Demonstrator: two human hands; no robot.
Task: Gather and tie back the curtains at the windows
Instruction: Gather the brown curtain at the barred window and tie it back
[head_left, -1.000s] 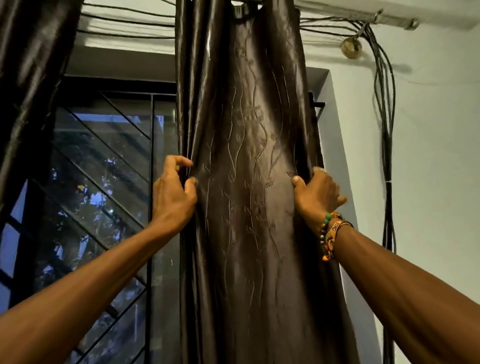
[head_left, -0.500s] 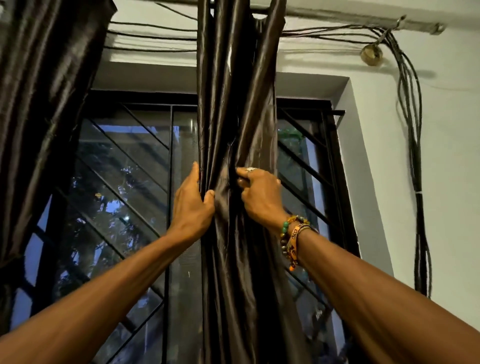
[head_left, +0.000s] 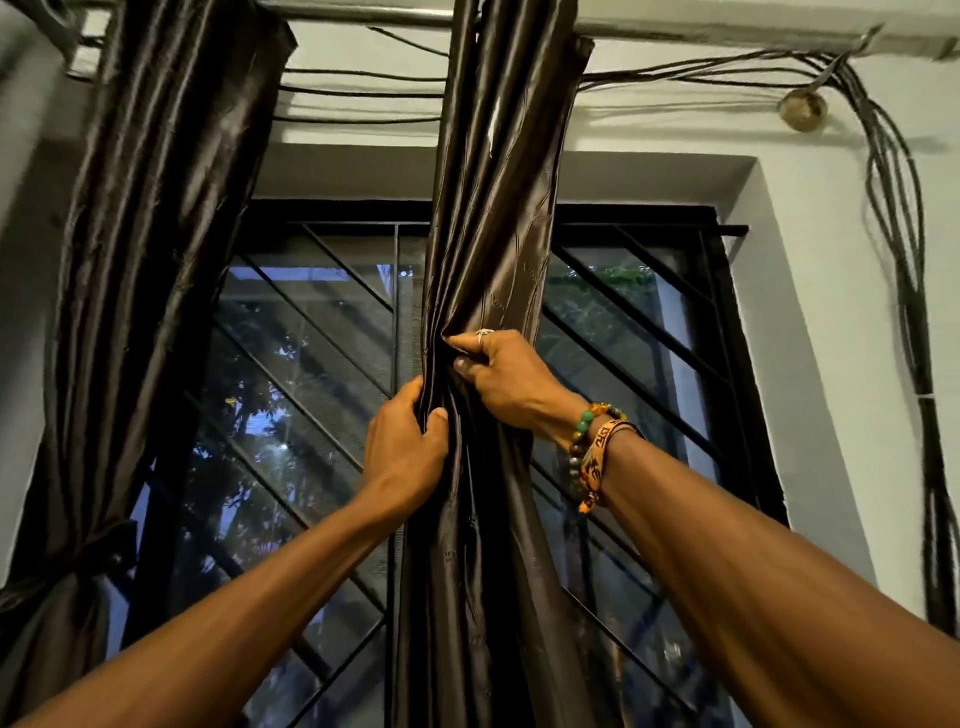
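A dark brown satin curtain (head_left: 493, 218) hangs from the rod in front of the middle of the window, bunched into a narrow column of folds. My left hand (head_left: 402, 447) grips the bunched folds from the left side. Just above it, my right hand (head_left: 506, 376), with a ring and beaded bracelets at the wrist, grips the same folds from the right. A second dark curtain (head_left: 150, 249) hangs at the left and is tied back low down by a band (head_left: 78, 566).
Behind the curtains is a window (head_left: 311, 364) with black diagonal bars and a dark frame. A metal rod (head_left: 675, 26) runs along the top. A bundle of black cables (head_left: 904, 249) crosses above the window and drops down the white wall at the right.
The middle curtain was spread wide a second ago; my right hand swept its right edge leftward to meet my left hand, and both now hold it bunched tight. The view has tilted up.
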